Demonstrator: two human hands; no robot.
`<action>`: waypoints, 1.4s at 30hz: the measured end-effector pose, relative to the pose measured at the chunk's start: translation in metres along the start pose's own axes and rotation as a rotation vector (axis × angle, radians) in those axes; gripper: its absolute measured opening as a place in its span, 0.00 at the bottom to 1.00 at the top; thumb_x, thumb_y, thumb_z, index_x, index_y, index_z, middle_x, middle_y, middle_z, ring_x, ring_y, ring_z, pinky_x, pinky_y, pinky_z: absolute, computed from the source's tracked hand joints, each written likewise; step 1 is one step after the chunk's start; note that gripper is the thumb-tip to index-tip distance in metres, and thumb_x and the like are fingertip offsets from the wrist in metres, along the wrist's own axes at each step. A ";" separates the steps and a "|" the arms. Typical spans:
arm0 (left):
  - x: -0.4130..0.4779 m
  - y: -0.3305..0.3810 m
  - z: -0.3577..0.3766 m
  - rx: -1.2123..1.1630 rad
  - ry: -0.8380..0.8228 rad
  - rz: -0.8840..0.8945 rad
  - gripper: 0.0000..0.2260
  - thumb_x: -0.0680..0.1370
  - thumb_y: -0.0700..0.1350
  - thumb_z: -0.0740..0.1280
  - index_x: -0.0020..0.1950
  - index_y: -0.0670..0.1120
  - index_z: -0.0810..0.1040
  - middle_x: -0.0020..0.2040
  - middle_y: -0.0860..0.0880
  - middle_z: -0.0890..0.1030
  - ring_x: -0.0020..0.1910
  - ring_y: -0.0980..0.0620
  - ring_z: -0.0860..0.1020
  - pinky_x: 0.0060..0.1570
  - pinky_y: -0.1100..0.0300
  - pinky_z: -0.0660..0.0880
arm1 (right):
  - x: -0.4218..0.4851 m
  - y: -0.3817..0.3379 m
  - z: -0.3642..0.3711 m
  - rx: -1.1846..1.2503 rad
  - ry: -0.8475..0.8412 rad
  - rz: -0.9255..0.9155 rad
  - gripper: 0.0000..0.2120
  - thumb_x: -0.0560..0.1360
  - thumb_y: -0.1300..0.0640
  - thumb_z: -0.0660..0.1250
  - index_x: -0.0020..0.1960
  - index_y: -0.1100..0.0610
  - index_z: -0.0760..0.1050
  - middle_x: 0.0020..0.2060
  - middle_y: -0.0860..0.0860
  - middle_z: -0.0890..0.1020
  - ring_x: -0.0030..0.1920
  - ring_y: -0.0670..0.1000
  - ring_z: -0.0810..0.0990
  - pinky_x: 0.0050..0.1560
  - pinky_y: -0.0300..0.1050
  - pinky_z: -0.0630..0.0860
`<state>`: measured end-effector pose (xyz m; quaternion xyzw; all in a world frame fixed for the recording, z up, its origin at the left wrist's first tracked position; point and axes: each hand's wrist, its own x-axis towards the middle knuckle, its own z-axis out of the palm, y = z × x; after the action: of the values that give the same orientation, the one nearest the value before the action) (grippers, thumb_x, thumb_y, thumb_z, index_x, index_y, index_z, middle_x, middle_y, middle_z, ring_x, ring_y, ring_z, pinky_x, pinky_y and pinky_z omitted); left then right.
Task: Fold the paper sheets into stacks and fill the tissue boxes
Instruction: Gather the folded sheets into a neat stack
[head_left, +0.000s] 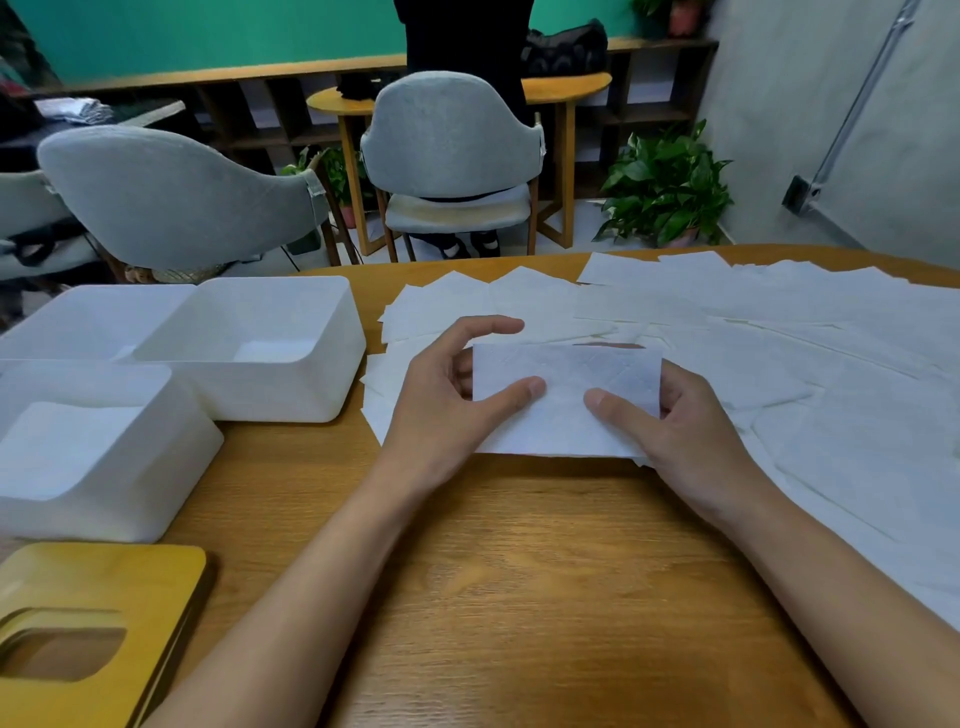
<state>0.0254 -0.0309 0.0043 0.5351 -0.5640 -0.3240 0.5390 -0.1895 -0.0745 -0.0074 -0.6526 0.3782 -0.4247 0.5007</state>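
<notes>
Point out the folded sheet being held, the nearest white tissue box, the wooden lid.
folded sheet (566, 364): head view, upper middle of its face
nearest tissue box (182, 467): head view, its right wall
wooden lid (104, 577): head view, bare top above the slot

The folded paper sheet (566, 400) at centre is white with a faint embossed diagonal lattice. Loose sheets (779, 322) at 2 o'clock are plain white. The tissue boxes (270, 348) at 9 o'clock are milky white. The box lid (98, 582) at 7 o'clock is honey-yellow wood. The table (519, 571) shows orange-brown grain. At 12 o'clock stand grey chairs (452, 135) before a teal wall (208, 31).
</notes>
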 end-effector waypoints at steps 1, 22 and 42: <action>0.001 -0.003 0.000 0.063 0.032 0.008 0.20 0.76 0.48 0.78 0.66 0.57 0.79 0.52 0.58 0.84 0.50 0.66 0.80 0.41 0.71 0.75 | 0.000 0.000 -0.001 -0.003 -0.011 -0.019 0.17 0.80 0.57 0.71 0.64 0.41 0.79 0.58 0.38 0.84 0.58 0.43 0.83 0.51 0.38 0.80; 0.008 -0.040 -0.014 0.575 -0.095 0.144 0.20 0.76 0.46 0.76 0.66 0.56 0.77 0.63 0.62 0.78 0.67 0.61 0.74 0.69 0.53 0.71 | 0.013 0.014 -0.022 -0.308 0.194 -0.122 0.19 0.82 0.65 0.65 0.61 0.44 0.85 0.61 0.40 0.84 0.67 0.40 0.77 0.65 0.29 0.70; 0.012 -0.054 -0.004 0.711 -0.129 0.338 0.05 0.82 0.47 0.71 0.55 0.49 0.86 0.57 0.57 0.82 0.58 0.58 0.77 0.58 0.65 0.68 | 0.013 0.013 -0.014 -0.296 0.206 -0.095 0.18 0.83 0.61 0.65 0.65 0.42 0.82 0.67 0.40 0.80 0.69 0.38 0.73 0.72 0.35 0.68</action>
<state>0.0445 -0.0529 -0.0425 0.5665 -0.7537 -0.0483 0.3296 -0.1990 -0.0938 -0.0159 -0.6893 0.4544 -0.4523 0.3372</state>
